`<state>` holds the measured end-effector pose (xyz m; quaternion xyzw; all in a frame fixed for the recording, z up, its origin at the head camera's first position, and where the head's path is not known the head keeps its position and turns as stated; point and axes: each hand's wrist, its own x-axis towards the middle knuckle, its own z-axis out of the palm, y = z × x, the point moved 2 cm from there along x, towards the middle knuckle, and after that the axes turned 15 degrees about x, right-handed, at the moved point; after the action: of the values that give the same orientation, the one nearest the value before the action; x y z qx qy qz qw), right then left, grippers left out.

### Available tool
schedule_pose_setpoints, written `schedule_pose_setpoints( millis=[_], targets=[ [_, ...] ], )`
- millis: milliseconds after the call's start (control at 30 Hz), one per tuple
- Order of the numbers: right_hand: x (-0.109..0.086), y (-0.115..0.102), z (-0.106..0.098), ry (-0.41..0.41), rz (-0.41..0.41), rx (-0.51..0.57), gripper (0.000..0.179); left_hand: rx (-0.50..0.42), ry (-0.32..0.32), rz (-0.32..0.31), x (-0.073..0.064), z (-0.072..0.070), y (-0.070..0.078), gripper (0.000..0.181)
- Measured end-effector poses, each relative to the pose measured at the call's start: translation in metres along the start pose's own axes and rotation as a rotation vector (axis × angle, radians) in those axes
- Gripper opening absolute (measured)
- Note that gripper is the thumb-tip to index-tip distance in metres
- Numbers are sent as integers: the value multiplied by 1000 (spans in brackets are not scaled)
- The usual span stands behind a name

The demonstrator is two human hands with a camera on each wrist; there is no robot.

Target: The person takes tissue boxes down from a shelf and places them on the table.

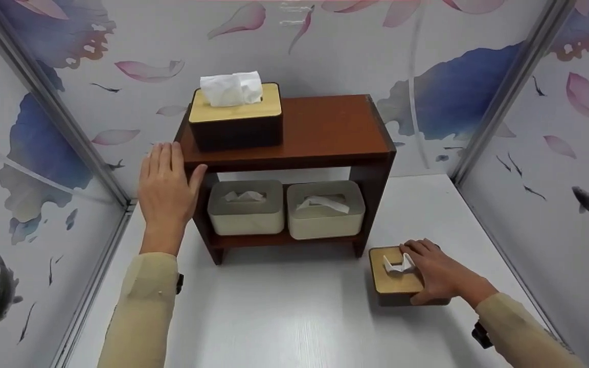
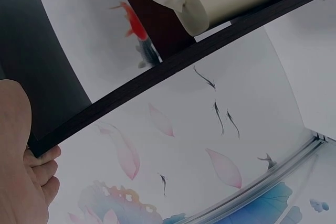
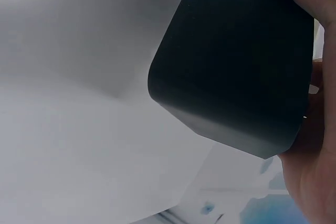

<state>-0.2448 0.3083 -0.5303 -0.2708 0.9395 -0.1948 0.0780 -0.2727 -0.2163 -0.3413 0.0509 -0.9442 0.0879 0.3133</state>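
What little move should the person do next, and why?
Probably lift the light-lidded tissue box toward the right half of the brown shelf's top. The right hand already grips that box, the left hand rests against the shelf's left side, and a matching box stands up there with room beside it.

Counts, mine: hands, two, left hand [image 1: 166, 197] and right hand [image 1: 437, 271]; tan sleeves [image 1: 143, 306] [image 1: 524, 332], two. I tally two dark tissue boxes [image 1: 237, 132] [image 1: 387, 283], two pale tissue boxes [image 1: 246, 224] [image 1: 325, 227], four in total. Protruding tissues [image 1: 230, 91], four. Shelf unit [image 1: 333, 128], one. White table [image 1: 274, 327], one.
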Motion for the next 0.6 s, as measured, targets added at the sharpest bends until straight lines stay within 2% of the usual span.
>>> schedule_pose_setpoints(
  millis=[100, 367, 600],
  targets=[
    [-3, 11, 2, 3, 16, 5, 114, -2, 0, -4, 0, 0, 0, 72],
    [-10, 30, 12, -30, 103, 98, 114, 8, -20, -2, 0, 0, 0, 73],
    [-13, 38, 20, -29, 97, 113, 116, 9, -26, -8, 0, 0, 0, 72]
  ],
)
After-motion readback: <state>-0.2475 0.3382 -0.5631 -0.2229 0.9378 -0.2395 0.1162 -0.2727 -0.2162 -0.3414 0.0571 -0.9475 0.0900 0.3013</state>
